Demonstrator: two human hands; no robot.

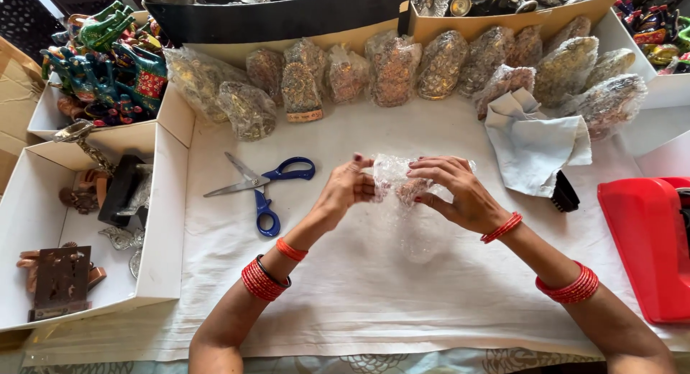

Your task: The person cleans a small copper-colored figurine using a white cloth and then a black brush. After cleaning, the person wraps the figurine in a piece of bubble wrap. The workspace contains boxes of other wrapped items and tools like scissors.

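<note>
**Both hands closing bubble wrap over a small ornament**

The left hand and right hand are pinching a bubble wrap sheet above the desk, folding it around what is probably a small metal piece. Blue scissors are lying just left, within reach; wrapped pieces are lining the back.

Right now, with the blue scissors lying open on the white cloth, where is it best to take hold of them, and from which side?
Probably by the blue handle loops of the scissors, coming from the right. The left hand is nearest them. The open metal blades point left, away from that hand, and the loops lie flat.
</note>
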